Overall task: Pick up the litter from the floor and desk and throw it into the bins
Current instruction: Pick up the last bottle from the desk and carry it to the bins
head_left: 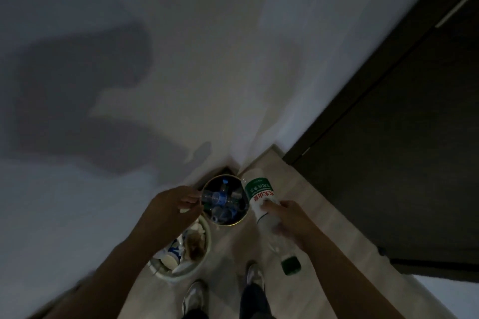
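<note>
The dark bin [225,199] stands in the corner where the two white walls [181,59] meet, and I take it as the landmark. It already holds several clear plastic bottles with blue labels, so a part of the litter is thrown away.

The left hand [172,206] is at the left rim of the dark bin. Its fingers [191,199] are closed on a small clear bottle [213,197], which lies over the opening of the bin, and something small and white shows under the hand; I cannot tell what it is. In my judgement this bottle is just about to be dropped in.

The right hand [290,220] is to the right of the dark bin. Its fingers are wrapped around the middle of a large bottle [261,211] with a green and white label. The bottom of this bottle points toward the corner and comes just beside the right rim of the bin, while its green cap [290,264] points back toward the person. It is not yet above the opening.

Nearer to the person than the dark bin, and just beside it, stands a pale bin [206,248] with paper and other soft waste inside. It seems the person sorts bottles into the dark one.

Two shoes [194,298] stand on the light floor [324,228] below the bins. No litter shows on this part of the floor. The bench is not in view, so I cannot say how much is left there.
</note>
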